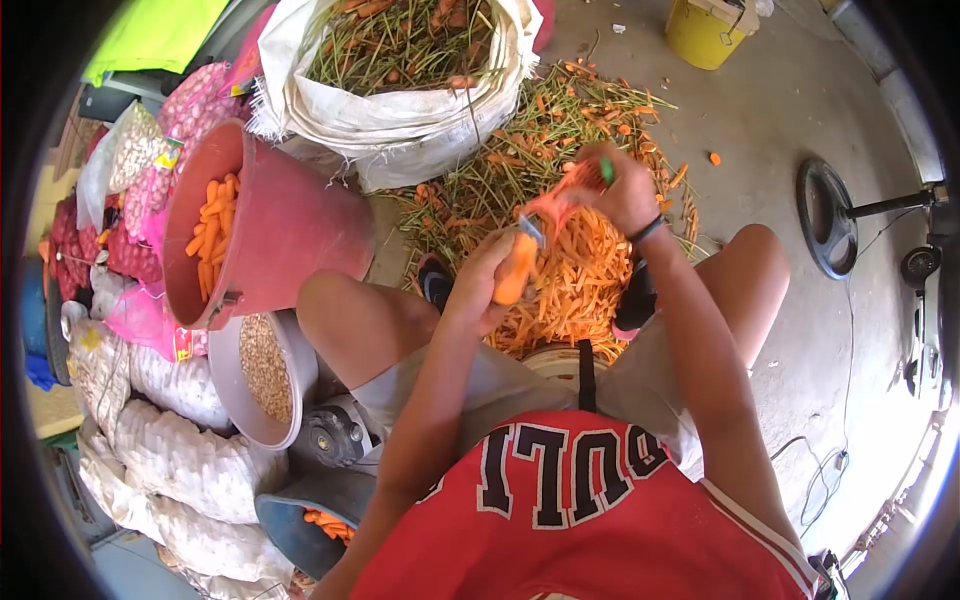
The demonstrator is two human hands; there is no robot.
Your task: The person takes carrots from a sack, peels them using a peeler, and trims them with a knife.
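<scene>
My left hand (482, 285) is closed around a peeled carrot (515, 272), its thick end pointing up. Gripped in my right hand (625, 192) is a peeler (568, 200) with a reddish handle, blurred by motion. The peeler's metal blade is at the top of the carrot. Below both hands, between my legs, lies a heap of orange carrot peelings (570, 290). Green stalks and carrot scraps (540, 135) spread over the floor beyond it.
A white sack (420, 140) of carrots and stalks stands ahead. To the left are a red tub (300, 205) of peeled carrots, a grey bucket (305, 375), a blue bucket (285, 510) and mesh bags (195, 105). A yellow bucket (700, 38) stands at the far right.
</scene>
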